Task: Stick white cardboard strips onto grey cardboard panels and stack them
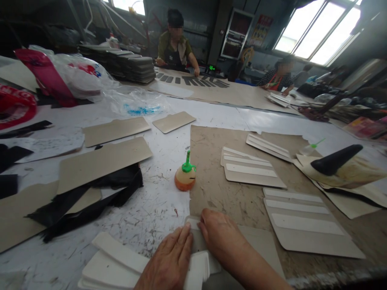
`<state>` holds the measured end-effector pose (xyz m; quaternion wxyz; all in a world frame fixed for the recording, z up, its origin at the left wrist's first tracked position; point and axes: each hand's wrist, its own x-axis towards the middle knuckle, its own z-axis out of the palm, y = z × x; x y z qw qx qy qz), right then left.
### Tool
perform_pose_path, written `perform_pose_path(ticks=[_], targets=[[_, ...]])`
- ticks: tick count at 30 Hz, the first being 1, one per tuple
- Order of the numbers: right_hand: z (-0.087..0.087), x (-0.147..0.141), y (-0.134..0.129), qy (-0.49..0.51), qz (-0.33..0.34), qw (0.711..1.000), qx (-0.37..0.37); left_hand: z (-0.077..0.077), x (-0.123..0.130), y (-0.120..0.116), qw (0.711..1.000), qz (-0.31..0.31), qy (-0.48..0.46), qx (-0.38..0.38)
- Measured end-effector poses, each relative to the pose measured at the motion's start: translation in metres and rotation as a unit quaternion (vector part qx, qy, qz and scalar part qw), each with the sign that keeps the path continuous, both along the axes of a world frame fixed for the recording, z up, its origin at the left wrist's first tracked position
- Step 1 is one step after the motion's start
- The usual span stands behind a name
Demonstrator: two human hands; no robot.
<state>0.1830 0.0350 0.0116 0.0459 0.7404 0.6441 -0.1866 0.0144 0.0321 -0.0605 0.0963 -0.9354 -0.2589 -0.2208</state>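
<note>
My left hand (169,259) lies palm down with its fingers stretched out, resting on a grey-beige panel (198,243) at the table's front edge. Just to its right, my right hand (222,233) has curled fingers pinching the end of a pale strip (192,222) at the panel's far edge. Most of that strip is hidden under the hands. A stack of white card strips (110,268) fans out left of and beneath my left hand. Beyond both hands stands a round glue bottle (185,179) with a green nozzle and orange-tinted contents.
Panels with white strips (302,217) lie to the right on brown board (211,193). A black-handled tool (337,159) sits farther right. Beige panels (105,163) and black material (121,199) lie left, plastic bags (81,76) behind. Two people (175,44) work across the table.
</note>
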Motion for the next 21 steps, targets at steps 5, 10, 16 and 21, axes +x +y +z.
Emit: perform_pose_path(ticks=[5, 10, 16, 21], targets=[[0.010, -0.010, 0.002, -0.044, 0.002, 0.999, -0.018, 0.000, 0.000, 0.001, 1.000, -0.011, 0.023, 0.006], [0.022, 0.000, -0.011, -0.095, -0.036, 0.995, -0.021, -0.007, 0.003, 0.000, 0.999, 0.002, 0.040, 0.020], [0.020, 0.069, -0.062, -0.060, -0.114, 0.992, 0.005, -0.010, 0.002, 0.002, 0.999, -0.022, 0.024, 0.020], [0.015, 0.103, -0.089, 0.008, -0.207, 0.978, 0.019, -0.015, 0.003, 0.008, 0.999, -0.035, -0.006, 0.011]])
